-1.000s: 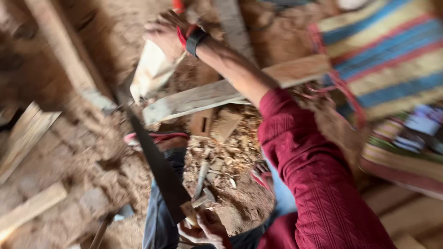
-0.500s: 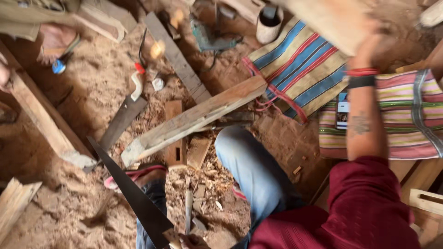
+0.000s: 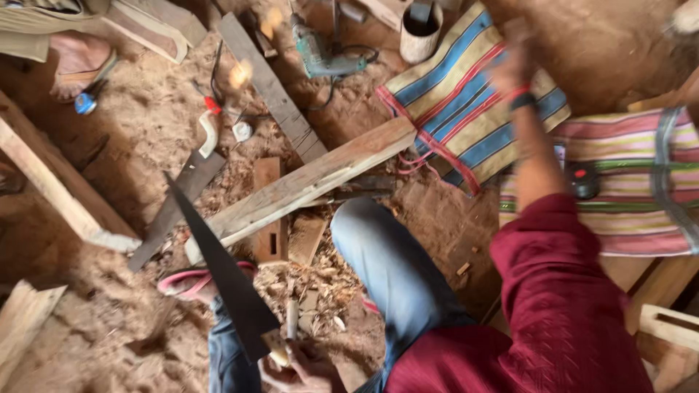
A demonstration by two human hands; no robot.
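Saw (image 3: 218, 269) in left hand (image 3: 298, 367), plank (image 3: 306, 185) beside.

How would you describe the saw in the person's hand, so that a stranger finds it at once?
Start at the long pale plank lying slantwise across the sawdust floor. Below its lower end, the left hand grips the handsaw. Its dark tapering blade points up-left, and unlike the second saw lying nearby, it is held.

We are in a rough woodworking shop on a dirt floor (image 3: 131, 138) strewn with sawdust and wood shavings (image 3: 320, 280), where planks (image 3: 306, 185) and offcuts lie about among a handsaw (image 3: 226, 280), a second saw (image 3: 182, 196) and a corded power drill (image 3: 320, 54).
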